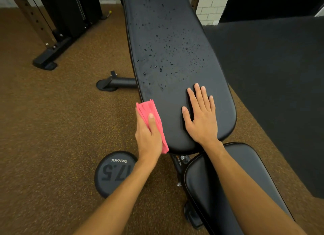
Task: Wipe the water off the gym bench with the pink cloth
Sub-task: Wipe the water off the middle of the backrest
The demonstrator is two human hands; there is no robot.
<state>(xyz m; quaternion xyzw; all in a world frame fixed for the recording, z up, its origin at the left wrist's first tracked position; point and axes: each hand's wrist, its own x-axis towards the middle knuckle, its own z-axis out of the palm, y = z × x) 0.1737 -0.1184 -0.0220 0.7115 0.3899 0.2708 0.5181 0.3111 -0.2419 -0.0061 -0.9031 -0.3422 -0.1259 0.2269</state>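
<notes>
Plainly, the left hand [148, 136] grips a folded pink cloth [149, 110] at the black padded surface's [175, 101] eight o'clock edge, the right hand [201, 119] lying flat, fingers spread.

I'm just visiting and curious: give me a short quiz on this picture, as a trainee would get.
1. True or false: the right hand holds the cloth.
2. Where are the drops on the bench? A) under the hands B) beyond the hands C) none left
3. Fill in: the weight on the floor reads ___.
Key: 1 false, the left hand holds it; 2 B; 3 17.5.
</notes>
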